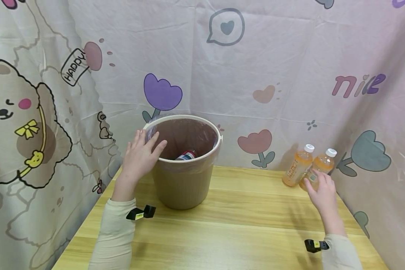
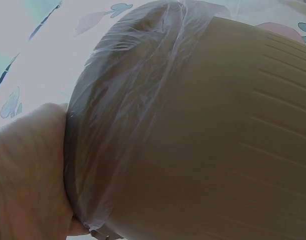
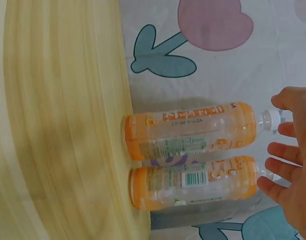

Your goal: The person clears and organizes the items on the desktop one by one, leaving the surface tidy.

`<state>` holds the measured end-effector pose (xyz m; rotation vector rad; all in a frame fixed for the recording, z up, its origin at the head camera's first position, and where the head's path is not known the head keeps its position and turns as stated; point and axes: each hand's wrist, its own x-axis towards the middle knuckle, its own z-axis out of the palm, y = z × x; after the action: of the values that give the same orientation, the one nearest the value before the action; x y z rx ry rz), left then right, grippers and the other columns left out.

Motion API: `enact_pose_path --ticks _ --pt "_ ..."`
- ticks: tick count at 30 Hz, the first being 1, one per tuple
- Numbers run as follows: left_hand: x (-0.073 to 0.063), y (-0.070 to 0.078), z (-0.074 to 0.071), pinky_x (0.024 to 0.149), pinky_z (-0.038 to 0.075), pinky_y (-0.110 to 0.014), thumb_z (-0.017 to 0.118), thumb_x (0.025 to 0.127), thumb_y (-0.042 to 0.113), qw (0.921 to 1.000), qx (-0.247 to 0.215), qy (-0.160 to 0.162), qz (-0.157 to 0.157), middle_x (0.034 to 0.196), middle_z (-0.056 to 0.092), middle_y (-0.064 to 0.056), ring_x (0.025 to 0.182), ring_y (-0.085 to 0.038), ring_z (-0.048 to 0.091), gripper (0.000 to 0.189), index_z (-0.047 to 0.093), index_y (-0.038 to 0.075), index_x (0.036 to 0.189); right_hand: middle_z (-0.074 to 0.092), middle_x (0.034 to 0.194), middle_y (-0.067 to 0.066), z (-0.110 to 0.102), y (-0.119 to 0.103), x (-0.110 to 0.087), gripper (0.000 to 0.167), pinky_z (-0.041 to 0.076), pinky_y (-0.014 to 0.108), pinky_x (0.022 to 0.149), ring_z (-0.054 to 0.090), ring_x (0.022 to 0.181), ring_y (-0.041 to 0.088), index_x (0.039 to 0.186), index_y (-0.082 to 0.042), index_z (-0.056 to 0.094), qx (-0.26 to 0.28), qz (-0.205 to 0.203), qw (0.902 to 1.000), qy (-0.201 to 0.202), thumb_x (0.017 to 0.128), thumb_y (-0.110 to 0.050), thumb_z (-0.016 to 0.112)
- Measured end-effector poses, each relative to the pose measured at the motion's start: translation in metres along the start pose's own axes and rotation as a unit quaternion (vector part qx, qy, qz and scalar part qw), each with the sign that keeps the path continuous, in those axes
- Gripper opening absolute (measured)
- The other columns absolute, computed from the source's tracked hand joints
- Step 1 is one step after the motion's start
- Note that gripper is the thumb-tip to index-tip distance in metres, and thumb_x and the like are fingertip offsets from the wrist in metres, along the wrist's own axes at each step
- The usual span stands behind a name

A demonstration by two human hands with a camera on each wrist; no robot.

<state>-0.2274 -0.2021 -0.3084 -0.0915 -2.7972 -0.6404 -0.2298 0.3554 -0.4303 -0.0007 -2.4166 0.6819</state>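
Observation:
My left hand (image 1: pixel 138 157) rests at the left rim of a brown trash bin (image 1: pixel 183 185), fingers spread. A clear plastic liner (image 2: pixel 128 95) folds over the rim, and in the left wrist view the left hand (image 2: pixel 30 170) lies against it. Inside the bin is a bottle (image 1: pixel 186 155) with a red and blue label, partly hidden by the rim. On the right, two orange-labelled drink bottles with white caps stand upright side by side, a left bottle (image 1: pixel 297 168) and a right bottle (image 1: pixel 325 161). My right hand (image 1: pixel 325 193), fingers spread, is close to their caps in the right wrist view.
The bin and bottles stand on a wood-grain table (image 1: pixel 243 225), the bottles near its back right corner. A printed cloth (image 1: pixel 195 67) hangs behind the table and along both sides. Bare tabletop lies between the bin and the bottles.

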Motion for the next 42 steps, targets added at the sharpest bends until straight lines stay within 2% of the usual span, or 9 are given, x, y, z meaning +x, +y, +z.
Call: enact_pose_path --ticks 9,18,26,34,42 --pt "0.0 0.0 -0.002 0.117 0.001 -0.068 0.018 0.094 0.073 1.0 -0.003 0.001 -0.001 0.162 0.006 -0.025 0.152 -0.04 -0.004 0.082 0.027 0.018 0.155 0.04 0.136 0.037 -0.007 0.008 0.021 0.056 0.03 0.071 0.1 0.036 0.122 0.057 0.142 0.005 0.039 -0.034 0.025 0.9977 -0.054 0.099 -0.028 0.053" --pt "0.0 -0.001 -0.002 0.117 0.002 -0.068 0.018 0.095 0.073 1.0 -0.001 0.004 0.001 0.162 0.007 -0.026 0.152 -0.041 -0.003 0.083 0.028 0.017 0.155 0.038 0.138 0.038 -0.002 0.011 0.042 0.061 0.029 0.069 0.104 0.034 0.126 0.058 0.142 0.008 0.038 -0.039 0.043 0.9962 -0.065 0.099 -0.032 0.052" --pt "0.0 -0.001 -0.001 0.117 0.002 -0.069 0.018 0.094 0.073 1.0 -0.001 0.005 0.002 0.162 0.008 -0.026 0.152 -0.041 -0.003 0.083 0.028 0.018 0.155 0.03 0.145 0.04 0.003 0.009 0.059 0.071 0.024 0.07 0.108 0.027 0.133 0.058 0.146 0.01 0.029 -0.027 0.064 0.9929 -0.097 0.1 -0.042 0.047" --pt "0.001 -0.001 0.001 0.117 0.003 -0.068 0.017 0.094 0.073 1.0 0.003 0.003 0.004 0.162 0.008 -0.026 0.152 -0.041 -0.003 0.083 0.029 0.017 0.155 0.029 0.144 0.041 0.011 0.007 0.069 0.077 0.023 0.07 0.109 0.026 0.133 0.057 0.147 0.012 0.025 -0.032 0.093 0.9897 -0.104 0.1 -0.046 0.046" --pt "0.0 -0.001 0.001 0.117 0.003 -0.068 0.018 0.094 0.073 1.0 0.004 0.002 -0.001 0.162 0.008 -0.025 0.152 -0.041 -0.002 0.083 0.029 0.018 0.155 0.021 0.149 0.041 0.017 0.005 0.078 0.082 0.019 0.07 0.111 0.019 0.137 0.058 0.149 0.011 0.019 -0.027 0.121 0.9855 -0.117 0.1 -0.05 0.043"
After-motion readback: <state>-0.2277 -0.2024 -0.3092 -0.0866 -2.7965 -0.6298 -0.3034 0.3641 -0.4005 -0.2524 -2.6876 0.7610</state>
